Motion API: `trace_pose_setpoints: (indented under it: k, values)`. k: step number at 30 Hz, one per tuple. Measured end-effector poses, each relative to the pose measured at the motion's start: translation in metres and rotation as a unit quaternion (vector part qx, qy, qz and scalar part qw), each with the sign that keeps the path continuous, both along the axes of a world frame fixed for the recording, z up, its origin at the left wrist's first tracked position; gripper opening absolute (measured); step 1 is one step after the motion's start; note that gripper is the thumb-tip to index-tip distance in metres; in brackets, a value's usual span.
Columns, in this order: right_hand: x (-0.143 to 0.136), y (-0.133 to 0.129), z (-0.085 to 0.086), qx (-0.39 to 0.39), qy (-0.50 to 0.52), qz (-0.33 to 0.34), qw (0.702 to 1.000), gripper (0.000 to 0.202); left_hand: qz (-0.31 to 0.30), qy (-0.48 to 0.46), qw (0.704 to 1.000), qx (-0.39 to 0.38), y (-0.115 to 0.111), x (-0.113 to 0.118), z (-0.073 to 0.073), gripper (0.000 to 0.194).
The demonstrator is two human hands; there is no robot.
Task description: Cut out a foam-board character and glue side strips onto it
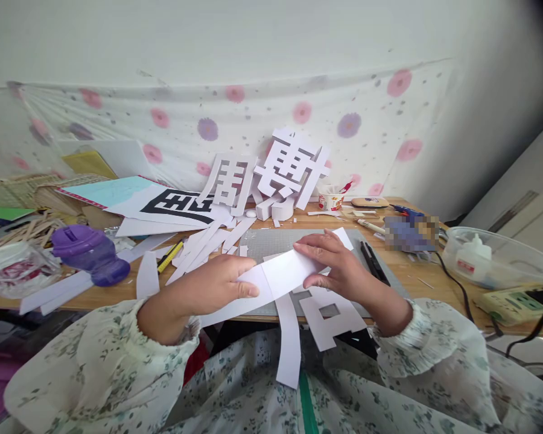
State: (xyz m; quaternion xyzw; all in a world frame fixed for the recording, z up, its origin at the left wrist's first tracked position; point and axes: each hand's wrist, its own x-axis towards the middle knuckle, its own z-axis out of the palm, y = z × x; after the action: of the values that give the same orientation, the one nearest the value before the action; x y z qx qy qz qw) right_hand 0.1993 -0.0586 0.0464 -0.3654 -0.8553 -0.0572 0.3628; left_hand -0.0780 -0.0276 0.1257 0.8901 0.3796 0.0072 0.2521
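Note:
Between my two hands a long white paper strip (280,272) is held at a slant, with a crease line across it near my left thumb. My left hand (235,280) pinches its left part, thumb on top. Fingers of my right hand (328,259) lie over its right part, the thumb at the lower edge. Below hangs another white strip (289,343), its lower end over my lap. Beside that, a white cut-out character piece (332,313) juts past the table's front edge. A grey cutting mat (271,241) lies under the hands.
White three-dimensional characters (292,163) lean on the wall cover. Paper scraps (203,244), a yellow cutter (169,256) and a purple bottle (90,253) are to the left. Black pens (373,262), a plastic basin (502,256), a power strip (520,304) and cables stand right.

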Motion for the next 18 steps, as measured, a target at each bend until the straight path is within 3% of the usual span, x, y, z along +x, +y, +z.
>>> trace_pose_setpoints:
  k: [3,6,15,18]
  values:
    - [-0.007,0.003,-0.007,-0.027,0.028,0.062,0.997,0.064,-0.003,-0.019,1.0,-0.006,-0.006,-0.004,0.005,0.029]
    - [-0.011,0.003,-0.011,-0.035,0.053,0.08,0.995,0.065,0.0,-0.035,0.999,-0.01,-0.01,-0.007,0.008,0.028]
    - [-0.007,0.001,-0.012,0.0,0.048,0.025,0.999,0.059,0.055,-0.022,0.998,-0.002,-0.003,-0.005,-0.006,0.029]
    - [-0.007,0.005,-0.017,0.014,0.087,-0.032,0.996,0.059,0.1,-0.053,0.992,0.053,0.0,-0.005,-0.007,0.028]
